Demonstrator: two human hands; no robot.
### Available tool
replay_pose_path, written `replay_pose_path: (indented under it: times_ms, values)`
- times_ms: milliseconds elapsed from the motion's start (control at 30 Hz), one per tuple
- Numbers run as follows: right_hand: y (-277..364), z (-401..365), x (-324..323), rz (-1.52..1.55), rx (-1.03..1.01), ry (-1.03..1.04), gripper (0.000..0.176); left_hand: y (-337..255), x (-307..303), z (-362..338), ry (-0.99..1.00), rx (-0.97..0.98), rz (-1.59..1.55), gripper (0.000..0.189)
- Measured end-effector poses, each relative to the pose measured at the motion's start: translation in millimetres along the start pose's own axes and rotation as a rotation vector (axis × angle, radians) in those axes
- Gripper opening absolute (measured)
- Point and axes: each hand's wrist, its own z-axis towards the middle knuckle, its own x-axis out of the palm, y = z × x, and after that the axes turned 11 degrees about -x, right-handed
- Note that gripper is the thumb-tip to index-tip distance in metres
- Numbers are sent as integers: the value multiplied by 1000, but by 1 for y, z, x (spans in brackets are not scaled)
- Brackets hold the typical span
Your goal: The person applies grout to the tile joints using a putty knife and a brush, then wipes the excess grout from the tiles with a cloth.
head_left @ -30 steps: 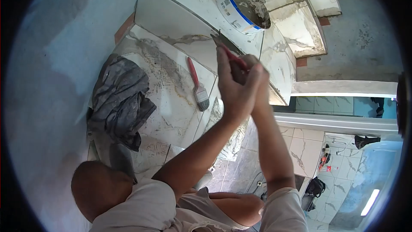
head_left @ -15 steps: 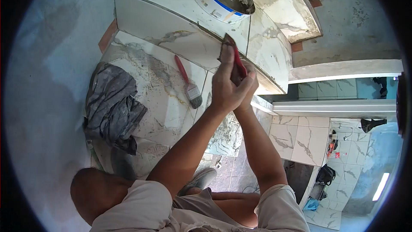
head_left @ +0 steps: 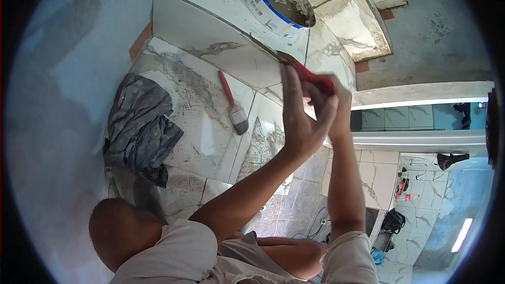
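A red-handled putty knife (head_left: 310, 78) lies at the edge of the marble-patterned step, its dark blade against the tile joint. My right hand (head_left: 341, 102), slightly blurred, is closed round the handle. Beside it, my left hand (head_left: 302, 126) has its fingers stretched and apart, the fingertips right at the blade and handle. Above on the step stands a white bucket (head_left: 263, 14) with a blue rim, holding grey paste. To the left on the lower tread rests a paintbrush (head_left: 231, 105) with a red handle and grey bristles.
Crumpled dark plastic sheeting (head_left: 139, 126) lies by the left wall. More tiled steps (head_left: 363, 37) rise at the upper right. Below at right are a tiled counter (head_left: 376, 181) with a tap and a black bag (head_left: 393, 221). A bare knee (head_left: 305, 257) shows beneath my arms.
Both hands and the putty knife have moved right, and the blade has tipped from nearly upright to slanting along the step edge. My left fingers have spread. The view has shifted slightly.
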Motion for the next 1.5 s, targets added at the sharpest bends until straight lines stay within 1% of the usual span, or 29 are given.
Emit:
replay_pose_path:
  times_ms: [67, 133, 233, 300, 400, 433, 467, 533, 600, 633, 667, 700, 733, 767, 867, 933, 1000, 1067, 1100, 1133, 1200, 1233, 1267, 1300, 1333, 1400, 1433, 1467, 1500]
  values:
    - [0, 36, 5, 60, 67, 157, 19, -2, -3, 18, -128, -6, 37, 88]
    - [3, 71, 17, 24, -101, 247, 23, -4, -12, 39, -176, -102, 71, 88]
    - [-9, 103, 42, 190, -153, 270, 26, -6, -20, 72, -257, -170, 110, 90]
    - [-11, 116, 50, -21, -310, 323, 27, -11, -24, 90, -182, -347, -241, 87]
    - [-3, 119, 46, -89, -264, 268, 24, -8, -15, 95, -162, -299, -180, 80]
    - [8, 114, 41, 35, -212, 168, 19, -14, -15, 93, -36, -202, -404, 73]
    - [10, 116, 28, -128, -209, 144, 23, -17, -13, 99, 180, -169, -657, 82]
    - [20, 105, 16, -197, -80, 79, 16, -21, -6, 89, 23, -31, -231, 94]
    - [40, 84, 26, -254, -49, -15, 14, -27, -12, 79, 41, 10, -201, 102]
    - [37, 70, 40, -216, -48, -88, 14, -24, -18, 73, 23, 6, -294, 102]
    - [35, 52, 51, -145, 90, -51, 14, -31, -30, 69, 26, -33, -397, 99]
    - [33, 39, 69, -20, -1, -158, 13, -18, -43, 62, 1, -80, -299, 95]
    - [31, 31, 81, 28, 111, -85, 14, -3, -55, 58, -22, -123, -200, 92]
    - [25, 28, 100, 4, 58, -95, 16, 1, -67, 59, -37, -170, -192, 88]
    - [11, 22, 131, 173, 39, -99, 18, 18, -85, 72, -38, -234, -114, 79]
    - [5, 23, 132, 177, 47, -143, 18, 33, -87, 85, 1, -114, -75, 75]
    - [4, 21, 126, 171, 47, -174, 18, 27, -79, 78, 22, -154, -63, 71]
    - [8, 13, 110, 37, 89, -268, 18, 25, -70, 71, 169, -253, -81, 71]
    - [0, 5, 108, 39, 73, -305, 17, 29, -65, 67, 153, -158, 12, 74]
    - [1, 1, 99, 42, 70, -303, 17, 22, -62, 63, 178, -225, 40, 84]
    - [6, -4, 80, -23, 186, -291, 16, -6, -57, 59, 274, -226, -123, 87]
    - [8, -1, 72, -67, 127, -279, 15, -4, -52, 55, 284, -230, -98, 89]
    - [13, 5, 64, -112, 69, -269, 15, -5, -47, 53, 258, -252, -112, 91]
    - [17, 18, 53, -192, -2, -228, 12, -5, -43, 54, 180, -146, -113, 91]
    - [24, 32, 45, -69, 94, -151, 13, -7, -41, 55, 104, -42, -115, 92]
    - [29, 66, 34, 98, 63, 1, 18, -23, -45, 56, 27, -96, -133, 86]
    - [27, 82, 37, 175, 35, 49, 20, -15, -45, 60, -58, -55, -54, 85]
    - [24, 98, 43, 252, 5, 97, 23, -22, -48, 68, -127, -5, 24, 86]
    - [15, 113, 51, 250, 2, 98, 23, -20, -49, 75, -151, -57, 15, 88]
